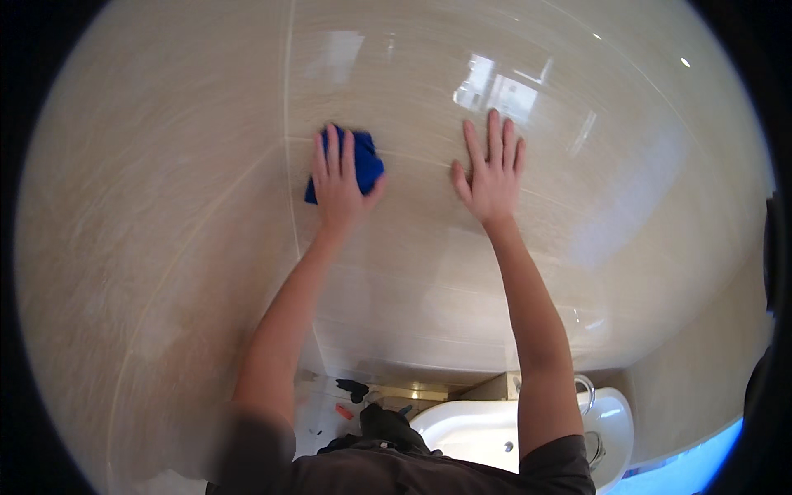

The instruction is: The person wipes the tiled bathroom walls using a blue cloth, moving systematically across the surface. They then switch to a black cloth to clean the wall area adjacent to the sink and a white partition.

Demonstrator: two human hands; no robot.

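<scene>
My left hand (pixel 337 183) holds a blue cloth (pixel 369 171) pressed against the glossy beige tiled wall (pixel 412 239). Its fingers lie spread over the cloth, and the cloth shows at both sides of the hand and between the fingers. The thumb points out to the right at the cloth's lower edge. To the right, my right hand (pixel 493 177) is open with nothing in it, its fingers apart and the palm toward the same wall. Both arms reach up and away from my body.
A vertical wall corner (pixel 289 107) runs close by my left hand. Below stand a white bathtub (pixel 466 419) with a curved chrome tap (pixel 587 386). Small items, among them a red one (pixel 344 412) and a black one (pixel 353 389), lie on the floor at lower left.
</scene>
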